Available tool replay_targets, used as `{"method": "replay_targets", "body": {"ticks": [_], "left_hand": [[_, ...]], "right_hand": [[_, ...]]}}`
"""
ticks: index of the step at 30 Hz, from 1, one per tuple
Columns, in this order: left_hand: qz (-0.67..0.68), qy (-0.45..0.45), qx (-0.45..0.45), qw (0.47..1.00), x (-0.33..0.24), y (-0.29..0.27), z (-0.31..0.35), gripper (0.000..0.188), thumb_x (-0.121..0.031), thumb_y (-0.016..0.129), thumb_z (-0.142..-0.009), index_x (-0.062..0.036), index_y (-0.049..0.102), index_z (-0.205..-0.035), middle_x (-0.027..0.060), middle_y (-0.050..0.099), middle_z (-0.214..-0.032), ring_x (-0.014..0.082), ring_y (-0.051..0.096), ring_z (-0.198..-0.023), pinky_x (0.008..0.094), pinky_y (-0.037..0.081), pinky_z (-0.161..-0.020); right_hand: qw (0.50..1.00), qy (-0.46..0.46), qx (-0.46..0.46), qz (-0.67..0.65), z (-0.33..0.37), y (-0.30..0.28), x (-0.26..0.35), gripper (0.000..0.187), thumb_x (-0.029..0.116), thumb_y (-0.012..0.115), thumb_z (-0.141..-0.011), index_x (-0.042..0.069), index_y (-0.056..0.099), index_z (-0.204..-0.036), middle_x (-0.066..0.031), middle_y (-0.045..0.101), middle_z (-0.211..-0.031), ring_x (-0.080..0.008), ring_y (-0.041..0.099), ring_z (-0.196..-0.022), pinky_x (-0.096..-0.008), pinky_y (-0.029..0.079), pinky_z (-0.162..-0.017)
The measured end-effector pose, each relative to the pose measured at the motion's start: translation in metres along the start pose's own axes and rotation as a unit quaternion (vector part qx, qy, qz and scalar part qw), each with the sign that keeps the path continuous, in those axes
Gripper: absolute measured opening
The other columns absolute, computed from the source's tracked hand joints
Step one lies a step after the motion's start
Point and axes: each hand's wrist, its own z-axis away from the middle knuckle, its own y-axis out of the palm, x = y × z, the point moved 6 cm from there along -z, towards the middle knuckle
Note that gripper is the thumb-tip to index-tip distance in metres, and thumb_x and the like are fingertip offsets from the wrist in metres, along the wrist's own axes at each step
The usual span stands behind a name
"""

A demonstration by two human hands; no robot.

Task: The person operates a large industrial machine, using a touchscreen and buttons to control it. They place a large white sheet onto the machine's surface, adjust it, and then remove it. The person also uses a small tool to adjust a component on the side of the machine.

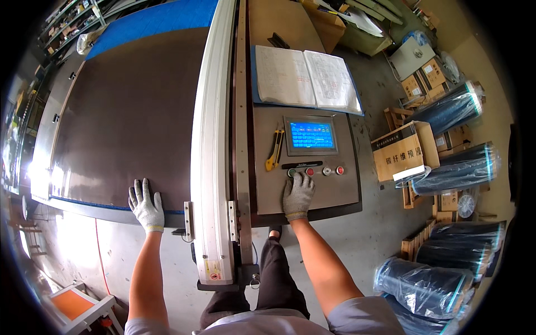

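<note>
My left hand (146,207), in a light grey glove, lies flat with fingers spread on the near edge of a dark brown sheet (134,111). The sheet covers the machine bed over a blue layer. My right hand (298,195), gloved too, rests on the control panel (346,195) with its fingers stretched out and nothing in them. Its fingertips touch or lie close to a green button (291,172) and a red button (310,172). Above them are a black marker pen (302,164), a lit blue touchscreen (310,135) and two yellow-and-black utility knives (273,151).
A long white gantry beam (212,139) stands between bed and panel. An open binder (307,78) with written pages lies beyond the screen. To the right are plastic-wrapped dark rolls (424,285) and a cardboard box (396,151). An orange-topped stand (75,304) is at lower left.
</note>
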Motion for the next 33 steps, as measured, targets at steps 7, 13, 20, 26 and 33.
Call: {"method": "replay_targets", "body": {"ticks": [7, 13, 20, 26, 33], "left_hand": [[0.001, 0.001, -0.004, 1.000, 0.0018, 0.0020, -0.0006, 0.053, -0.035, 0.051, -0.096, -0.0167, 0.044, -0.146, 0.0124, 0.036, -0.155, 0.0369, 0.029, -0.143, 0.0479, 0.018, -0.118], [-0.009, 0.001, -0.001, 1.000, 0.0012, 0.0016, 0.0003, 0.053, -0.036, 0.051, -0.096, -0.0167, 0.045, -0.146, 0.0125, 0.036, -0.155, 0.0372, 0.029, -0.143, 0.0482, 0.018, -0.118], [0.004, -0.002, 0.003, 1.000, -0.0006, -0.0017, -0.0008, 0.054, -0.034, 0.053, -0.095, -0.0148, 0.045, -0.145, 0.0134, 0.036, -0.154, 0.0374, 0.029, -0.143, 0.0487, 0.018, -0.118], [0.009, -0.004, 0.003, 1.000, 0.0014, -0.0030, -0.0020, 0.055, -0.034, 0.053, -0.095, -0.0144, 0.045, -0.145, 0.0143, 0.036, -0.154, 0.0378, 0.028, -0.143, 0.0494, 0.018, -0.118], [0.013, -0.001, 0.004, 1.000, -0.0009, -0.0059, -0.0014, 0.055, -0.034, 0.053, -0.095, -0.0142, 0.045, -0.145, 0.0146, 0.036, -0.154, 0.0385, 0.028, -0.143, 0.0498, 0.018, -0.118]], "right_hand": [[1.000, 0.011, 0.008, 0.009, -0.0008, 0.0016, 0.0002, 0.029, 0.021, 0.056, -0.091, 0.007, 0.056, -0.116, -0.0157, 0.058, -0.117, -0.0382, 0.052, -0.107, -0.0496, 0.041, -0.093], [1.000, 0.010, -0.001, 0.015, 0.0002, 0.0002, 0.0014, 0.031, 0.023, 0.057, -0.090, 0.007, 0.056, -0.117, -0.0148, 0.058, -0.116, -0.0375, 0.053, -0.107, -0.0502, 0.041, -0.094], [1.000, 0.016, 0.010, 0.006, 0.0002, 0.0027, -0.0006, 0.030, 0.023, 0.057, -0.091, 0.007, 0.058, -0.115, -0.0151, 0.058, -0.116, -0.0374, 0.052, -0.108, -0.0504, 0.040, -0.095], [1.000, 0.018, 0.004, 0.011, -0.0013, 0.0014, 0.0024, 0.028, 0.023, 0.056, -0.091, 0.007, 0.058, -0.114, -0.0152, 0.058, -0.114, -0.0380, 0.052, -0.108, -0.0507, 0.040, -0.095], [1.000, 0.007, -0.002, 0.015, -0.0009, -0.0016, 0.0027, 0.028, 0.023, 0.056, -0.091, 0.008, 0.057, -0.115, -0.0150, 0.058, -0.114, -0.0377, 0.053, -0.106, -0.0502, 0.041, -0.094]]}}
